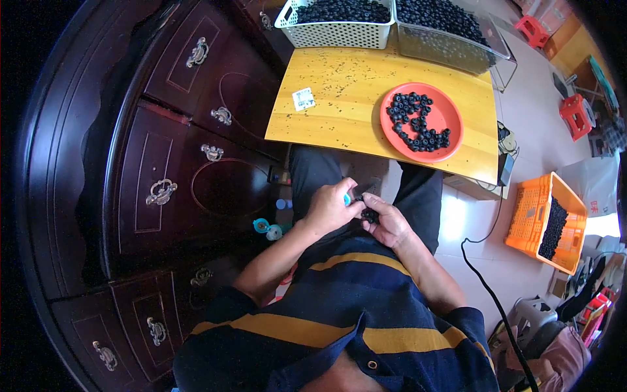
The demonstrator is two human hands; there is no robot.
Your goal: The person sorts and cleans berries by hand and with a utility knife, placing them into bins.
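Observation:
Above my lap my two hands meet. My left hand (328, 210) is closed round a small tool with a light-blue handle (347, 199); the rest of it is hidden by my fingers. In my right hand (390, 225) I grip several small black round parts (370, 216), and my thumb and fingertips touch the tool's end. More such black parts, ring-like with a hole, lie in a red round plate (454, 134) on the wooden table (326, 127) in front of me.
A white perforated basket (339, 36) and a clear bin (444, 51), both full of black parts, stand at the table's far edge. Black crumbs and a white square (304, 98) lie on the tabletop. Right stands an orange crate (529, 215); dark drawers (163, 176) rise on the left.

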